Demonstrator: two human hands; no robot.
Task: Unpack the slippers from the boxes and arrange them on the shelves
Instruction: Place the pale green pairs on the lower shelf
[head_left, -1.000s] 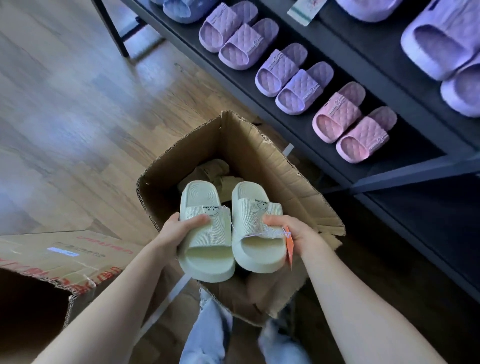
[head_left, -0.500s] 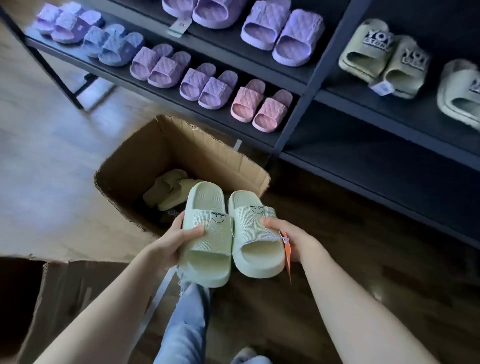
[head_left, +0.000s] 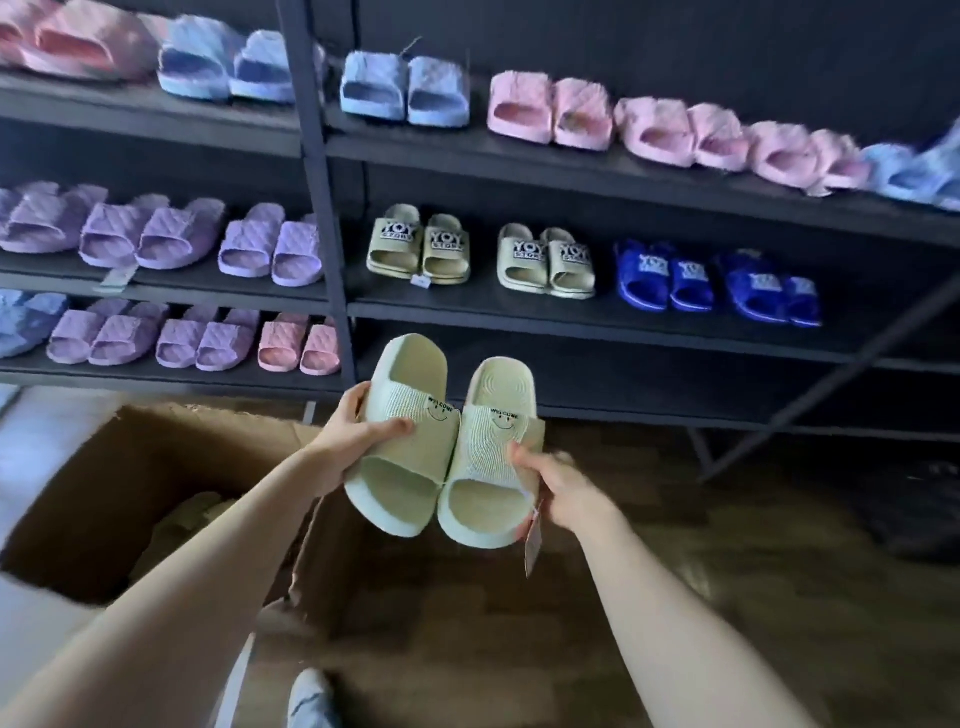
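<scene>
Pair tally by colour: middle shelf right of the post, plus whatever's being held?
Beige YOY pairs: 2
Royal blue pairs: 2
Light green WELCOME pair, held: 1
Total: 5 pairs

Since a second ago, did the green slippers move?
Yes. The green slippers were over the open cardboard box; now they are up and right of it, before the lowest shelf, left hand and right hand gripping them.

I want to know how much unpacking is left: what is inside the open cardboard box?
Inside the cardboard box, a few pale blurred shapes lie at the bottom, too dim to tell as slippers or wrapping. The left forearm covers part of the inside.
</scene>
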